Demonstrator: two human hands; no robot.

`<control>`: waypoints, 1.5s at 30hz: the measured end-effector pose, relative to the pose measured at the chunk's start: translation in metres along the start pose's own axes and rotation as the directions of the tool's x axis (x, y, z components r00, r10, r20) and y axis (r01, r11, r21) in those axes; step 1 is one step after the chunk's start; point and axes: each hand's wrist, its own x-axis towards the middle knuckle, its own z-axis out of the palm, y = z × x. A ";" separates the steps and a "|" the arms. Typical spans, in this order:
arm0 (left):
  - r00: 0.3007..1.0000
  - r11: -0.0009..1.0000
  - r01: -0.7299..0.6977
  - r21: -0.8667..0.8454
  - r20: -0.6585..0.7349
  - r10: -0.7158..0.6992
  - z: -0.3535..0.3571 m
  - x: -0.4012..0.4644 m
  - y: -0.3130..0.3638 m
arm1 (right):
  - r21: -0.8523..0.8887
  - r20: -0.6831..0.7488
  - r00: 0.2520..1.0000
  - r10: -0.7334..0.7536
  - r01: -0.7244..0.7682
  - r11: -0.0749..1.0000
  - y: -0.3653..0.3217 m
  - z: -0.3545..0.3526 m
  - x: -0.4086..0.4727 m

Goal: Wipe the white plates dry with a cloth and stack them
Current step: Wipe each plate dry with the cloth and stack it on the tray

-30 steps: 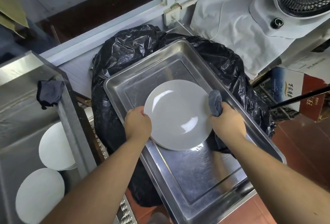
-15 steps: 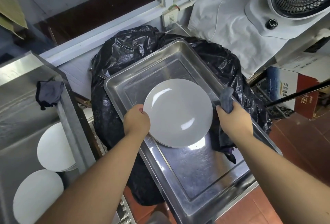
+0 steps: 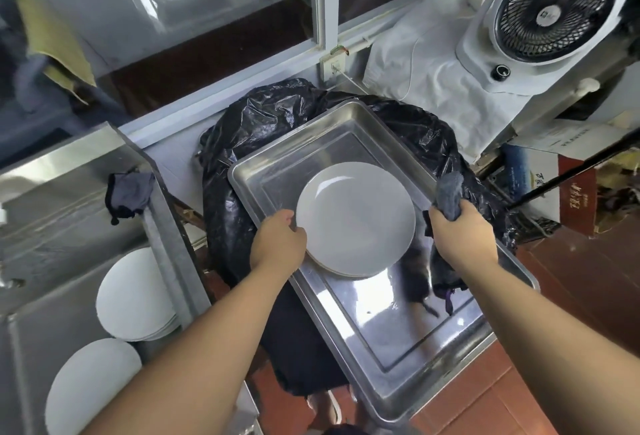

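Head view. White plates (image 3: pixel 356 218) stacked in steel tray (image 3: pixel 398 341), which rests on black plastic bag (image 3: pixel 242 143); only edges of the lower plates show at the near rim, count unclear. Left hand (image 3: pixel 278 244) grips the stack's left rim, fingertips hidden under it. Right hand (image 3: pixel 462 232) closed round grey cloth (image 3: pixel 449 192), off the plates, above tray's right rim; cloth's lower end blurred. More plates (image 3: pixel 133 294) in sink (image 3: pixel 52 213) at left, partly cut off. Fan (image 3: pixel 550 8) top right.

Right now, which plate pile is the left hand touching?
The plates in the steel tray: left hand grips the top plate; the two piles in the sink are untouched.
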 end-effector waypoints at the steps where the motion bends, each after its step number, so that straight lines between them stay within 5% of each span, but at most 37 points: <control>1: 1.000 1.000 -0.021 0.015 0.006 0.021 -0.003 -0.005 0.000 | 0.002 -0.001 1.000 -0.011 0.011 1.000 -0.004 0.000 -0.006; 12: 0.973 0.945 -0.231 0.233 0.055 0.224 -0.064 -0.070 -0.009 | 0.003 0.059 0.979 -0.197 0.197 0.980 -0.058 -0.008 -0.096; 18: 0.965 0.904 -0.235 0.358 -0.027 0.261 -0.093 -0.111 -0.024 | -0.011 0.128 0.922 -0.366 0.371 0.929 -0.084 -0.005 -0.125; 29: 0.965 0.935 0.105 0.340 -0.261 -0.014 -0.127 -0.222 -0.080 | 0.043 0.436 0.612 -0.660 0.718 0.695 -0.120 0.036 -0.198; 38: 0.866 0.892 0.385 0.238 -0.429 -0.259 -0.151 -0.323 -0.179 | 0.146 0.625 0.339 -0.703 0.834 0.532 -0.130 0.084 -0.304; 45: 0.802 0.879 0.454 0.145 -0.495 -0.332 -0.189 -0.379 -0.262 | 0.171 0.674 0.216 -0.706 0.885 0.434 -0.152 0.129 -0.402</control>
